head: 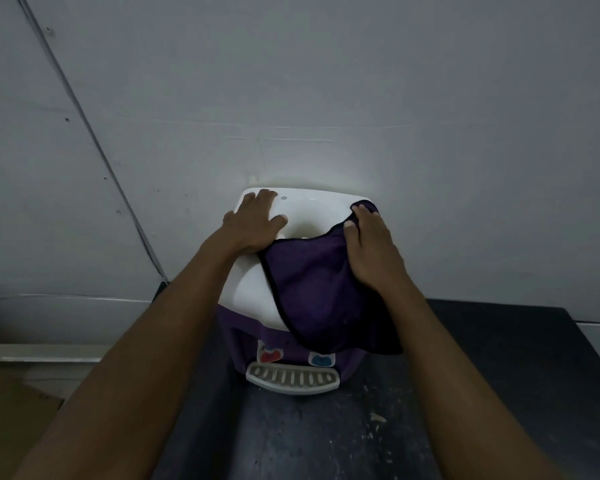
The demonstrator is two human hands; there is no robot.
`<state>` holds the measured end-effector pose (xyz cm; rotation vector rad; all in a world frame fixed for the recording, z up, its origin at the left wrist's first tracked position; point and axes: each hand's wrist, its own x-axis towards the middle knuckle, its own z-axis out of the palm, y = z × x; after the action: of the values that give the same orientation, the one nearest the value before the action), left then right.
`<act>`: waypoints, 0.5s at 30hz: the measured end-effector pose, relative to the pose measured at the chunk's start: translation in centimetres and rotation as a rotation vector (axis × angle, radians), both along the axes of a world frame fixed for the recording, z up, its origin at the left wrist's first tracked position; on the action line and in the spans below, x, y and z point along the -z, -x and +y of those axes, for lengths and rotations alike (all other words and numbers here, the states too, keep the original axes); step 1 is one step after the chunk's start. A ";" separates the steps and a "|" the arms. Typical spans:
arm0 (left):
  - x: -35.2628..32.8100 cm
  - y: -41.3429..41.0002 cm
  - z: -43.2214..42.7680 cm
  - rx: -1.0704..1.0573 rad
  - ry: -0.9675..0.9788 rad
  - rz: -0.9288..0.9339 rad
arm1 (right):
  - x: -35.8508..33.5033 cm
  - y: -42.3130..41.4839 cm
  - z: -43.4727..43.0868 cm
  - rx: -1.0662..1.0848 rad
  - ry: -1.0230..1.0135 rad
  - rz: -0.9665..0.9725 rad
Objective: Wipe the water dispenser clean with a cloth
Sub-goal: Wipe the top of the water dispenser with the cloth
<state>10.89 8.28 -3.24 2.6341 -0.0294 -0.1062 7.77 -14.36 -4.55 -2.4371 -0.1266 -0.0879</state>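
The left hand [255, 221] lies flat and open on the white top of the water dispenser [253, 292]. The right hand [369, 245] presses the purple cloth [319, 296], fingertips gripping its edge. The cloth hides the dispenser's right side; dim light blurs the taps.

Desk [482, 393]: dark, near-black top, standing with its far edge against the pale wall; its right corner shows at the far right.
Desk surface: scuffed and dusty, with pale flecks and small crumbs scattered over the near right part.
On the desk: a water dispenser [257, 292] with a white top and purple body, standing upright at the far side, close to the wall.
Dispenser foot: a white slotted drip tray [292, 378] juts toward the near side, low over the desk top.
Left of the desk: lower floor, dim and brownish.
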 end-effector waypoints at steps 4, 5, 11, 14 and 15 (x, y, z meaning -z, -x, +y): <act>0.1 -0.1 0.6 0.038 0.024 0.010 | -1.0 -3.5 -0.4 -0.175 0.035 0.029; 0.1 -0.1 0.7 0.048 0.026 0.015 | -1.4 -4.4 -0.3 -0.232 0.057 0.053; -0.1 -0.1 0.6 0.012 0.060 0.052 | -3.6 -8.5 3.6 -0.488 0.167 0.115; -0.1 -0.3 0.7 0.011 0.088 0.061 | -3.6 -8.9 4.5 -0.508 0.165 0.093; 0.0 -0.5 0.8 0.014 0.082 0.060 | -3.5 -8.7 4.2 -0.504 0.152 0.085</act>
<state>11.39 9.05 -3.20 2.5480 -0.0309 -0.1842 16.51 -10.14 -1.08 -2.4766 -0.7236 0.2580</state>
